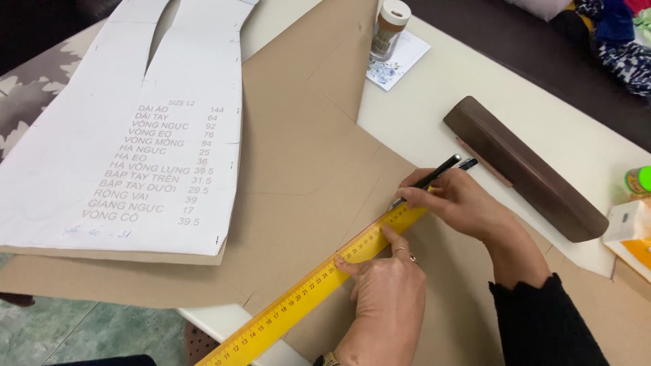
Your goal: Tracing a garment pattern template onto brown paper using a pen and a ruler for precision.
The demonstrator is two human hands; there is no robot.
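A long yellow ruler (298, 298) lies diagonally on a sheet of brown pattern paper (305, 163). My left hand (383, 298) presses down on the ruler with spread fingers, a ring on one finger. My right hand (458, 200) grips a black pen (434, 177) and holds its tip against the paper at the ruler's upper end. Faint drawn lines cross the brown paper.
A white paper pattern piece (129, 135) with a printed table lies at the left. A dark brown wooden block (529, 169) rests on the white table (475, 81) to the right. A small jar (390, 27) stands on a card at the top. Boxes sit at the right edge.
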